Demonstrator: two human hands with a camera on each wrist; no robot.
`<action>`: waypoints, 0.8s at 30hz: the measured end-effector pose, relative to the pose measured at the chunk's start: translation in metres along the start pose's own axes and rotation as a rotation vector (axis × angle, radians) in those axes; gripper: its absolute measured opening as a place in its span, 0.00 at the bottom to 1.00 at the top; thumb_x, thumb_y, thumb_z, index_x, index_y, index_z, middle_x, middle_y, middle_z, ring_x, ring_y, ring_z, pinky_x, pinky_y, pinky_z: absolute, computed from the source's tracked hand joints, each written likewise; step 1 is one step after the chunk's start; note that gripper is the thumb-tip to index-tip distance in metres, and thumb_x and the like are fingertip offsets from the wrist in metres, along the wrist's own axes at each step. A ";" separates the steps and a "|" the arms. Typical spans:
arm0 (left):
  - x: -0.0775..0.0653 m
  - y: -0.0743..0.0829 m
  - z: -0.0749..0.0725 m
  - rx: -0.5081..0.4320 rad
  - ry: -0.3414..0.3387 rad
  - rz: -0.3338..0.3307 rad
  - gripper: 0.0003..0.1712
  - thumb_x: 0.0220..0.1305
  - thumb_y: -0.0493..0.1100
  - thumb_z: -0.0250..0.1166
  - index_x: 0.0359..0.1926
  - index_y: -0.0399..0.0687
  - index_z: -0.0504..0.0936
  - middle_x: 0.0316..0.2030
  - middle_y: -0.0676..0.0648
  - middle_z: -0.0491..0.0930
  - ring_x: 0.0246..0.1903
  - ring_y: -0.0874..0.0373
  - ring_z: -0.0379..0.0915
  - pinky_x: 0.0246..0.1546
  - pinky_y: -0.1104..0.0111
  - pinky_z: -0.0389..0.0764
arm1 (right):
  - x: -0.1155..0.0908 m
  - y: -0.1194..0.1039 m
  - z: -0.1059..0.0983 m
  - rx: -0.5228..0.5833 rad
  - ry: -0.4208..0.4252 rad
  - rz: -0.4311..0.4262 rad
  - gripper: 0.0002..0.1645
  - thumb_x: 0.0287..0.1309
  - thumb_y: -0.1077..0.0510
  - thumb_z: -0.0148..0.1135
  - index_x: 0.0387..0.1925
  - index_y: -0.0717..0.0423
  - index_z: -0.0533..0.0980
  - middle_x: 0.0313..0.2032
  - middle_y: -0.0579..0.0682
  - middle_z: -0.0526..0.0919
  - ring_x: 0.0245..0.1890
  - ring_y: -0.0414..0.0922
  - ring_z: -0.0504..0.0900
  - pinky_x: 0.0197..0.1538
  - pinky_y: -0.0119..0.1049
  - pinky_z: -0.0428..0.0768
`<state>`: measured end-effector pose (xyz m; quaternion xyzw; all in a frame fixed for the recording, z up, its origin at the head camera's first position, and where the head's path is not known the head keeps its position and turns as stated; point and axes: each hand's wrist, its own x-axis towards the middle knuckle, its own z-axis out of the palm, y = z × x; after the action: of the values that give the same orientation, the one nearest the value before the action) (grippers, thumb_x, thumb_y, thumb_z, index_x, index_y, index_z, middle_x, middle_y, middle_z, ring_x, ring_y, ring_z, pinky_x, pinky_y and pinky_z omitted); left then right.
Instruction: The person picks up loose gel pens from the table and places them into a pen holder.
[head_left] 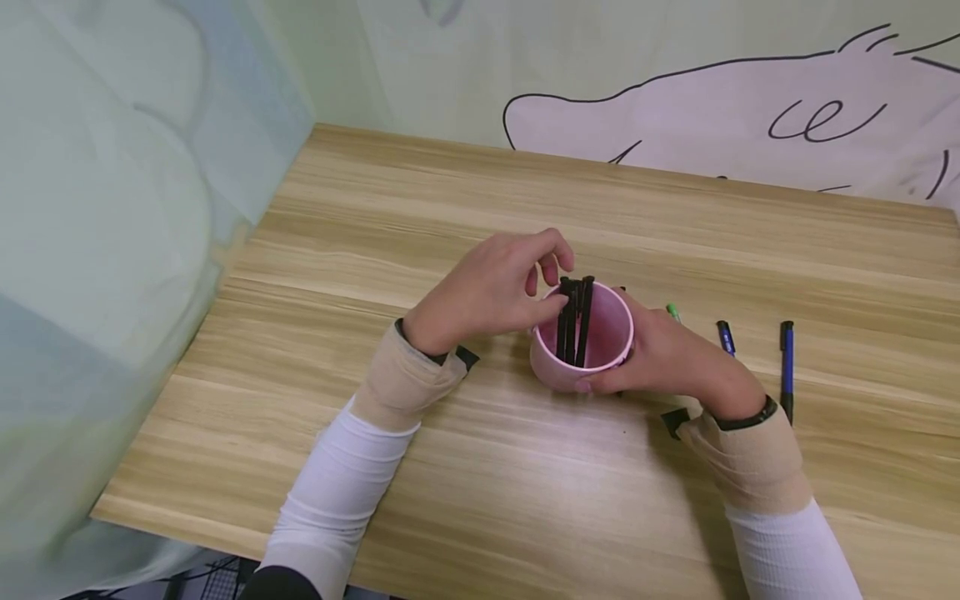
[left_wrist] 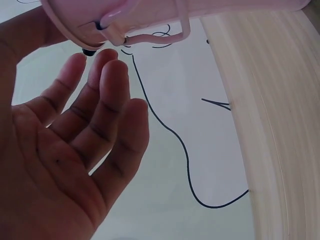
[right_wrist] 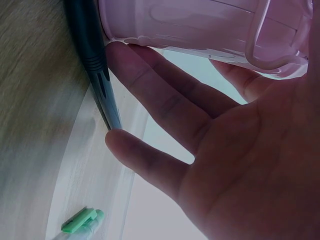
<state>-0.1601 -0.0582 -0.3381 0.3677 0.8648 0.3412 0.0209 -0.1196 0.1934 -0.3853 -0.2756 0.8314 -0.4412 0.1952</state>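
Touching the black pens (head_left: 576, 325) with the thumb of the left hand (head_left: 498, 283), loosely bent and clasping nothing; gripping the pink cup (head_left: 555, 372) around those pens with the right hand (head_left: 663, 350), near the middle of the table (head_left: 337, 258); just right of the cup, to be seen lying loose, another black pen (right_wrist: 87, 45); farther right, a green pen (head_left: 673, 312) and blue pens (head_left: 787, 367); likely to tip the cup by pushing pens against the rim while slackening the right grip; possible also to send the loose pen rolling by brushing with the right fingers.
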 end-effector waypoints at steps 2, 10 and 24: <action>0.000 -0.001 0.000 0.000 0.000 -0.006 0.15 0.57 0.42 0.67 0.46 0.47 0.79 0.32 0.57 0.81 0.29 0.63 0.73 0.33 0.67 0.73 | 0.000 0.000 0.001 0.004 0.000 -0.003 0.57 0.40 0.46 0.85 0.69 0.49 0.62 0.54 0.48 0.80 0.54 0.46 0.79 0.52 0.45 0.80; -0.002 0.001 -0.001 0.014 -0.010 -0.028 0.17 0.61 0.48 0.68 0.50 0.49 0.80 0.34 0.56 0.81 0.29 0.64 0.73 0.33 0.68 0.73 | 0.001 0.000 0.002 0.001 0.008 -0.014 0.57 0.40 0.47 0.85 0.69 0.48 0.62 0.54 0.47 0.80 0.53 0.45 0.79 0.52 0.45 0.81; -0.003 -0.001 0.001 -0.053 -0.100 -0.082 0.20 0.69 0.55 0.62 0.55 0.49 0.80 0.37 0.55 0.81 0.33 0.64 0.76 0.36 0.69 0.76 | 0.000 0.000 0.002 -0.026 0.007 -0.002 0.58 0.40 0.46 0.84 0.69 0.50 0.61 0.55 0.48 0.80 0.53 0.45 0.79 0.52 0.45 0.80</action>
<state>-0.1581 -0.0597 -0.3405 0.3478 0.8678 0.3438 0.0880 -0.1185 0.1918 -0.3863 -0.2776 0.8374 -0.4316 0.1884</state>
